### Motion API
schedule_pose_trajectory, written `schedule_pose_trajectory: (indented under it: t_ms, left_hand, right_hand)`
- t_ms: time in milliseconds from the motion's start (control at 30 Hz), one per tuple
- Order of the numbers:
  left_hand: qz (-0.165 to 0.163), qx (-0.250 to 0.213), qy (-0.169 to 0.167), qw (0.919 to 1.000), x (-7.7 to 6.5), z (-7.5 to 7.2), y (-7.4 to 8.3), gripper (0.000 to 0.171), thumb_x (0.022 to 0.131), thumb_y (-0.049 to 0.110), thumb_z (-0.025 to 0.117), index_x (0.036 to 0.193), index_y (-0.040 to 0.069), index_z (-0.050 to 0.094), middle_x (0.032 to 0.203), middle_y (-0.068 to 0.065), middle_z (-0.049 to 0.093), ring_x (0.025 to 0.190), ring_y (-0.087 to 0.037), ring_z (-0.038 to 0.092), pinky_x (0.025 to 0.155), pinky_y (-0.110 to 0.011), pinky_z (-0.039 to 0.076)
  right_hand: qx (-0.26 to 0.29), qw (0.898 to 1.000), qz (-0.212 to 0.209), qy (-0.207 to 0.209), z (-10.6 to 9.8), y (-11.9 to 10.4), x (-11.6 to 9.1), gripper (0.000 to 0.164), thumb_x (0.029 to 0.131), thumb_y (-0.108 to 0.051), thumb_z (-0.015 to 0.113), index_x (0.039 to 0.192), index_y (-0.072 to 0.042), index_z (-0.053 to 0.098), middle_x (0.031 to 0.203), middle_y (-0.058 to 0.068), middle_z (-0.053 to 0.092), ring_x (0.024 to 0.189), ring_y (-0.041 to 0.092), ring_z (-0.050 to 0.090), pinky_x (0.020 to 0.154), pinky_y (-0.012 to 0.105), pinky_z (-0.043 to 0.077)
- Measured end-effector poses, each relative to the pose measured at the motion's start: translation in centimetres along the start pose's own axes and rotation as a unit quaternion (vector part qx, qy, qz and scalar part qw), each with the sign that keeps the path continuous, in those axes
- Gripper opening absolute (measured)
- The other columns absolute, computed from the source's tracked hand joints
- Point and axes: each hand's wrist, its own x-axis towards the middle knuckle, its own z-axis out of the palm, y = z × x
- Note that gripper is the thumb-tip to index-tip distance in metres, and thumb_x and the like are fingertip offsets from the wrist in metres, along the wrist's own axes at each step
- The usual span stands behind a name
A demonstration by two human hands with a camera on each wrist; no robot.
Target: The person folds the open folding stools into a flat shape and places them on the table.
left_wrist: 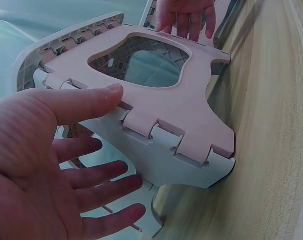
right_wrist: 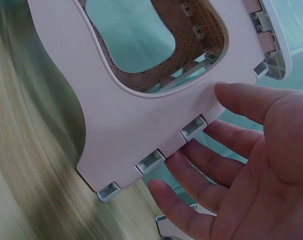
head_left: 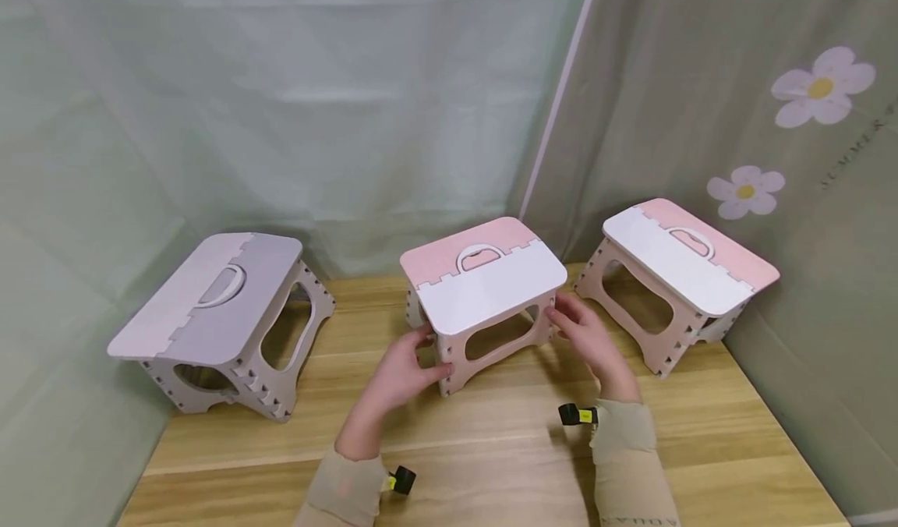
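Note:
A pink and white folding step stool (head_left: 491, 289) stands unfolded on the wooden table, between my hands. At its front left leg is my left hand (head_left: 401, 373). In the left wrist view its thumb (left_wrist: 94, 104) lies against the pink leg panel, while the loosely extended fingers (left_wrist: 109, 192) spread beside the white side panel. My right hand (head_left: 584, 332) is at the front right leg. In the right wrist view its thumb (right_wrist: 241, 97) touches the panel's front, and some relaxed fingertips pass behind the hinged edge, partly hidden.
A grey and pale folding stool (head_left: 217, 301) stands at the left of the table (head_left: 491, 465). Another pink and white stool (head_left: 677, 258) stands close on the right. Curtains (head_left: 351, 106) hang behind and at both sides.

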Motion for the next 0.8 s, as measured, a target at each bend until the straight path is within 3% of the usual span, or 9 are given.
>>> schedule_pose_trajectory:
  t_ms: [300,533,800]
  left_hand:
    - [-0.009,-0.007,0.001,0.9999,0.1,-0.1,0.0,0.063,0.090,0.013,0.089,0.145,0.002,0.061,0.143,-0.016,0.065,0.129,-0.044,0.062,0.102,-0.056,0.054]
    - [-0.018,-0.038,0.002,0.9991,0.1,-0.7,-0.3,0.064,0.090,0.010,0.088,0.147,0.000,0.059,0.140,-0.019,0.065,0.126,-0.047,0.064,0.097,-0.052,0.058]
    - [-0.026,-0.037,0.008,0.9990,0.1,-1.1,-0.5,0.065,0.090,0.006,0.087,0.147,-0.002,0.058,0.141,-0.021,0.065,0.123,-0.048,0.066,0.095,-0.050,0.059]
  right_hand:
    - [-0.028,0.999,0.001,-0.017,-0.5,0.4,0.1,0.056,0.113,-0.027,0.059,0.157,0.003,0.044,0.151,0.028,0.053,0.136,0.040,0.053,0.110,0.062,0.045]
    - [-0.042,0.999,-0.006,-0.028,-0.8,0.0,0.0,0.056,0.110,-0.022,0.062,0.158,0.002,0.044,0.146,0.028,0.059,0.133,0.039,0.057,0.105,0.060,0.049]
    - [-0.056,0.997,-0.005,-0.044,-1.1,0.2,-0.2,0.059,0.108,-0.019,0.066,0.157,0.005,0.043,0.142,0.029,0.060,0.129,0.041,0.059,0.099,0.052,0.054]
